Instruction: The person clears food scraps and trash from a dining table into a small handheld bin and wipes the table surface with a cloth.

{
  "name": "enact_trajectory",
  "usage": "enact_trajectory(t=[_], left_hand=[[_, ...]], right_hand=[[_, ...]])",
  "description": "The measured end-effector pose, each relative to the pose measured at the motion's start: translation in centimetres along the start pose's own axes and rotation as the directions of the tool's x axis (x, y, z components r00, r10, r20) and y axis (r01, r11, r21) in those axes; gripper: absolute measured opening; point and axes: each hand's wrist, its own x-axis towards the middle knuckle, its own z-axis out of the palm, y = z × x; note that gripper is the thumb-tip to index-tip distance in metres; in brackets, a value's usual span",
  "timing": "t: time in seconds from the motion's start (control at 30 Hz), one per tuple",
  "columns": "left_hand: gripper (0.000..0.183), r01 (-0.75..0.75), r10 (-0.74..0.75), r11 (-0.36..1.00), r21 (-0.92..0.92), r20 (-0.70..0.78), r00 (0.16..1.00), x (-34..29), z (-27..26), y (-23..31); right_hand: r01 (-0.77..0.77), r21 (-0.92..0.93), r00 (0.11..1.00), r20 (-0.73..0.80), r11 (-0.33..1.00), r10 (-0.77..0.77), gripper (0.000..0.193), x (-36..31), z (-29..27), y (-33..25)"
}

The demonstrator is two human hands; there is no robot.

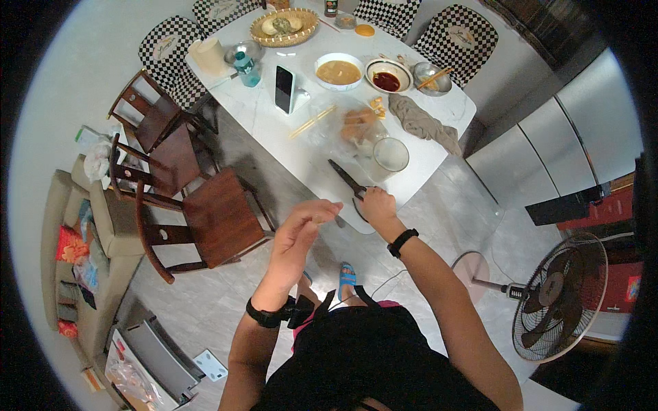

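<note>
My right hand (378,205) is closed around the handles of dark scissors (347,177) at the near corner of the white table (301,152). The blades look closed and point away to the far left, low over the tabletop. My left hand (303,225) hangs in the air just off the table's near left edge. Its fingers stretch toward the scissors without touching them, and I see nothing held there. Just beyond the scissors stands a clear glass jar (391,155). Behind it lies a clear plastic bag (334,131) with brownish-orange food (361,125) in or under it.
Farther back are a soup bowl (338,72), a bowl of dark sauce (386,81), a metal bowl (432,78), a phone (283,90) on a stand and a wicker basket (284,27). A grey cloth (423,123) lies right. Wooden chairs (219,218) stand left, a fan (558,296) right.
</note>
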Motion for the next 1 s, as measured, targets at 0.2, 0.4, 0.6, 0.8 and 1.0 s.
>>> enact_trajectory(t=[0.2, 0.4, 0.6, 0.8, 1.0], left_hand=[[0.017, -0.019, 0.015, 0.996, 0.092, 0.038, 0.999, 1.0, 1.9, -0.6], [0.018, 0.019, -0.023, 0.996, 0.086, 0.049, 0.999, 1.3, 5.7, -1.2], [0.023, 0.028, -0.039, 0.998, 0.063, 0.171, 0.985, 0.7, 8.7, -1.9], [0.038, 0.069, -0.078, 0.989, 0.127, 0.068, 0.995, 0.2, 9.6, -2.4], [0.029, 0.129, -0.116, 0.953, 0.275, -0.063, 0.991, -1.5, 7.8, -3.4]], right_hand=[[0.273, 0.612, 0.962, -0.177, 0.742, -0.209, 0.02, -4.5, -6.2, -0.2], [0.272, 0.848, 0.954, -0.175, 0.454, -0.244, 0.041, -9.1, -16.1, -1.4], [0.398, 0.814, 0.917, -0.361, 0.423, -0.167, 0.029, -10.7, -16.1, 0.3], [0.354, 0.807, 0.935, -0.295, 0.472, -0.196, 0.021, -12.5, -19.6, 4.4], [0.452, 0.753, 0.891, -0.348, 0.479, -0.293, 0.016, -16.4, -28.7, 4.4]])
